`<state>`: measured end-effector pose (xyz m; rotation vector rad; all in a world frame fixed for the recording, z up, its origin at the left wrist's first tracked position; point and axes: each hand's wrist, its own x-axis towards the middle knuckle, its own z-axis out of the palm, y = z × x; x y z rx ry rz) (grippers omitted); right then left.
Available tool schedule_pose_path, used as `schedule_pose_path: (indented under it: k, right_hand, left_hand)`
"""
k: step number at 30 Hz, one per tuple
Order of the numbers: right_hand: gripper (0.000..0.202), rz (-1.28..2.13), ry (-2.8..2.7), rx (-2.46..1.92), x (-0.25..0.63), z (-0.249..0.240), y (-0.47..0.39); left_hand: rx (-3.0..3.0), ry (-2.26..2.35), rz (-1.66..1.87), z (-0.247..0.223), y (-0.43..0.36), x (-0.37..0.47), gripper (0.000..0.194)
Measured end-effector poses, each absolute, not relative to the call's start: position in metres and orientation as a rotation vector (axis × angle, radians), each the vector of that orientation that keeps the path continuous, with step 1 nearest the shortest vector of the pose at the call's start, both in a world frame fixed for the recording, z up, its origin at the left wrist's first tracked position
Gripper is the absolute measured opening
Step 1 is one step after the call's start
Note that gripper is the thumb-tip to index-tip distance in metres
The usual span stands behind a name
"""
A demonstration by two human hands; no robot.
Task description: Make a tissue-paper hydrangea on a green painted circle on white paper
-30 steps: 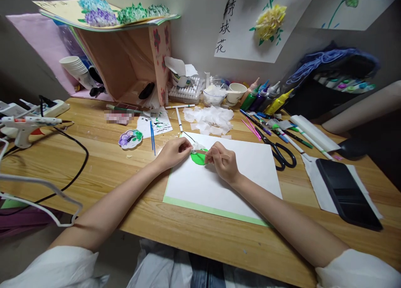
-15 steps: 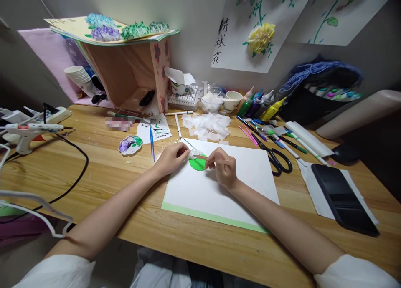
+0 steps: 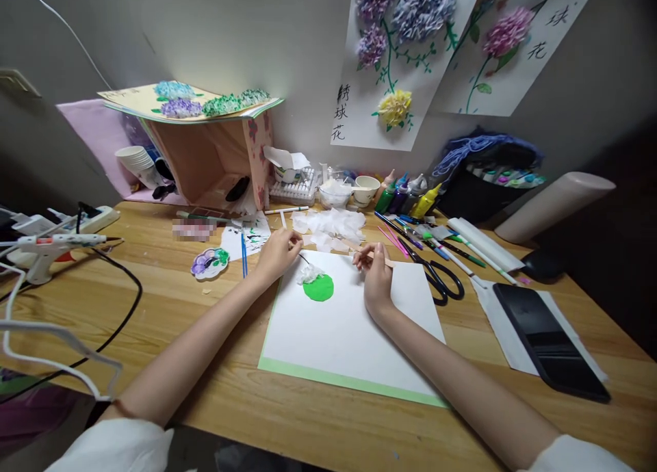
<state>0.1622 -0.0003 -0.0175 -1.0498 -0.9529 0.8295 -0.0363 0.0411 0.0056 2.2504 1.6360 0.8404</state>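
Note:
A white sheet of paper (image 3: 359, 342) with a pale green strip along its front edge lies before me. On it is a bright green round patch (image 3: 319, 289), with crumpled white tissue bits (image 3: 311, 273) along its upper left edge. My left hand (image 3: 277, 256) is over the sheet's far left corner, thumb and fingertips drawn together; whatever may be between them is too small to make out. A thin dark line runs on the paper just beside those fingertips. My right hand (image 3: 377, 277), raised over the sheet's right half, holds a thin brown wooden stick (image 3: 352, 245) between its fingers.
White tissue pieces (image 3: 328, 227) are heaped behind the paper. Black-handled scissors (image 3: 444, 280), pens and a black phone (image 3: 549, 342) lie to the right. A paint palette (image 3: 209, 263), brushes (image 3: 243, 252) and a glue gun (image 3: 56, 250) with cables are on the left.
Both hands have moved off the green patch, the left toward the far corner, the right up and away with the stick. White tissue now sits on the patch's edge. The view has tilted up.

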Motion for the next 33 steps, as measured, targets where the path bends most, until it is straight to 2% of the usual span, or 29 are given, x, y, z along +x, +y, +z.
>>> schedule_pose_path:
  k: [5,10,24,33]
  right_hand:
    - [0.039,0.848,-0.916,-1.036,0.162,-0.018,0.0]
    - [0.038,0.849,-0.958,-1.005,0.161,-0.017,-0.002]
    - [0.035,0.86,-1.038,-1.023,0.159,-0.015,-0.005]
    - [0.031,0.829,-1.074,-1.029,0.158,-0.014,-0.009]
  left_hand:
    - [2.255,1.537,0.608,0.008,0.075,-0.008,0.009]
    - [2.192,1.568,0.563,0.002,0.084,-0.002,0.009]
    - [1.917,1.402,0.938,0.013,0.055,-0.04,0.022]
    - [1.882,1.412,0.923,0.011,0.031,-0.049,0.021]
